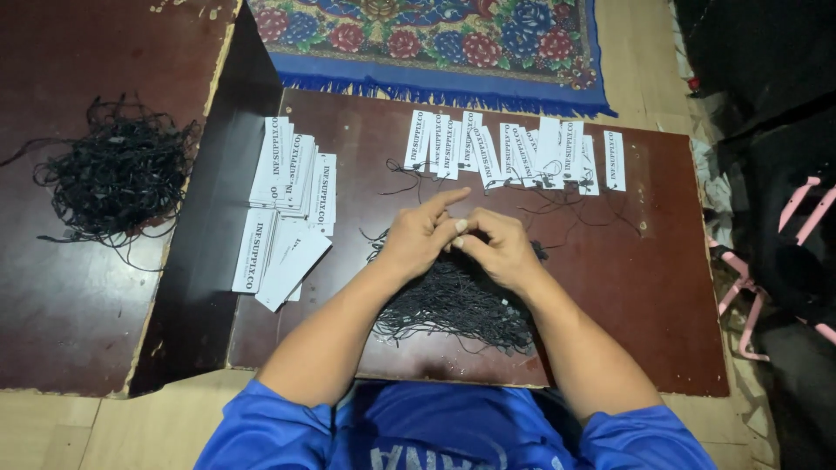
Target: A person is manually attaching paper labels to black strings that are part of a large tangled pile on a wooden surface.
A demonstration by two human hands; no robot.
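Observation:
My left hand [420, 233] and my right hand [499, 246] meet at their fingertips over the middle of a dark brown board [662, 287]. Both pinch one thin black string [459, 228] between them; its small tip is hard to make out. Under my wrists lies a loose pile of black strings [457, 305]. A row of white paper tags with strings attached [514, 150] lies along the far edge of the board. A stack of plain white tags [287, 204] rests to the left, overlapping the board's left edge.
A second dark board [70, 296] on the left carries a big tangle of black strings [113, 174]. A blue flowered rug [435, 43] lies beyond the board. Pink plastic hangers [766, 287] and dark cloth sit at the right. The floor is pale wood.

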